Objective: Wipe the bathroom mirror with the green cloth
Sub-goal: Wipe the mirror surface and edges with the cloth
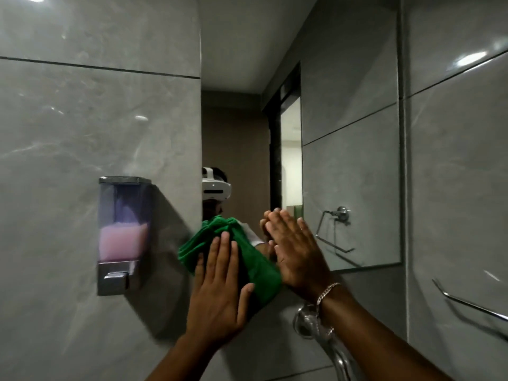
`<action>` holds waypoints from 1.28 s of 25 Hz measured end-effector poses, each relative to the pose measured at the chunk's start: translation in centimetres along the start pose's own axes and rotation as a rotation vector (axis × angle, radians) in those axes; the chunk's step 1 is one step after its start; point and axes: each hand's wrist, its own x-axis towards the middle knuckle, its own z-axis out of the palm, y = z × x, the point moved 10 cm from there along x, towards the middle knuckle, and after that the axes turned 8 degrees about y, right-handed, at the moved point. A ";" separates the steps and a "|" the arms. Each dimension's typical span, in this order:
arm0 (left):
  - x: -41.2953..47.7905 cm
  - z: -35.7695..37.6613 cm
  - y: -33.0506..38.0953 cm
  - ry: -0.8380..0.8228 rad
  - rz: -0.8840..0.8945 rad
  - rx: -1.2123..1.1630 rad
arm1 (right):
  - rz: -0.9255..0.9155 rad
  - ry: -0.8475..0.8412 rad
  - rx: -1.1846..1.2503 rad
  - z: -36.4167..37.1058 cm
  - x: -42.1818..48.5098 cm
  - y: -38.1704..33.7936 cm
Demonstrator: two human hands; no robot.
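Note:
The bathroom mirror (343, 133) hangs on the grey tiled wall, its lower edge near the middle of the head view. A bunched green cloth (259, 266) lies against the mirror's lower left corner, partly overlapping the wall tile. My left hand (217, 292) presses flat on the cloth with fingers stretched out, holding it to the surface. My right hand (298, 253), with a bracelet at the wrist, lies flat and open on the glass right beside the cloth's right edge. The glass reflects both hands and part of the cloth.
A wall-mounted soap dispenser (123, 235) with pink liquid sits left of the mirror. Below my right wrist is a chrome tap (309, 321). A metal towel rail (467, 303) runs along the right wall. A towel ring (334, 229) shows in the reflection.

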 end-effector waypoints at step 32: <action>19.5 13.1 30.2 0.096 0.547 -0.059 | 0.026 -0.481 -1.258 -18.0 3.7 28.9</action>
